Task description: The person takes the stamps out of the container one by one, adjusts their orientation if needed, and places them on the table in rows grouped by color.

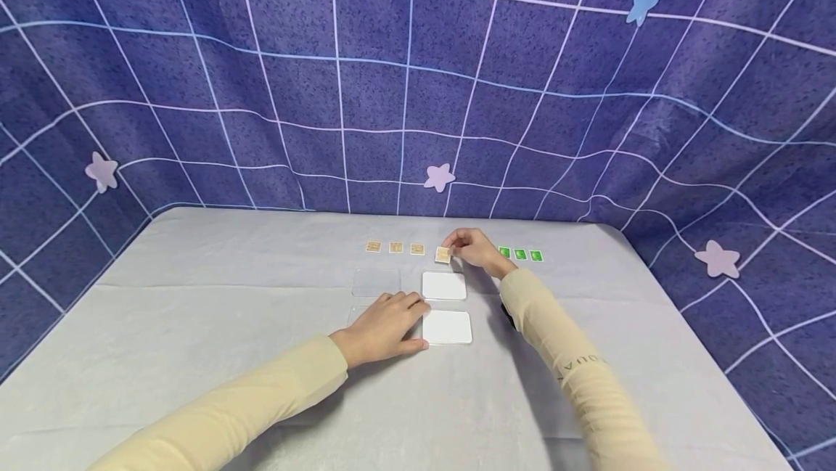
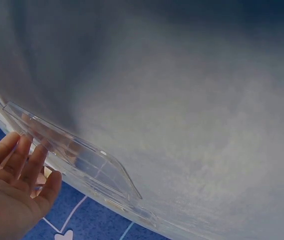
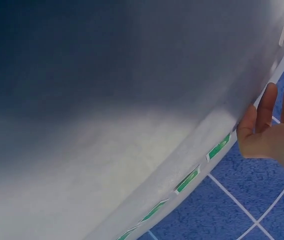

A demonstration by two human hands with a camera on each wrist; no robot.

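Note:
My right hand [image 1: 475, 247] pinches a small tan picture tile [image 1: 442, 255] with a pale border between thumb and fingertips, at the back of the table. That tile is out of sight in the right wrist view. My left hand [image 1: 387, 324] lies with relaxed, spread fingers over a clear rounded plate [image 2: 82, 150]. Its thumb and index fingertip reach the left edge of the front white rounded plate [image 1: 447, 327]. Behind that lies another white plate [image 1: 444, 286]. A second clear plate [image 1: 376, 282] is just beyond my left fingers.
Left of the held tile, several tan tiles, such as one at the end [image 1: 373, 247], lie in a row. Green tiles [image 1: 520, 254] continue the row to the right, partly behind my right hand. A blue gridded curtain [image 1: 366, 93] hangs behind the grey-covered table [image 1: 215, 297].

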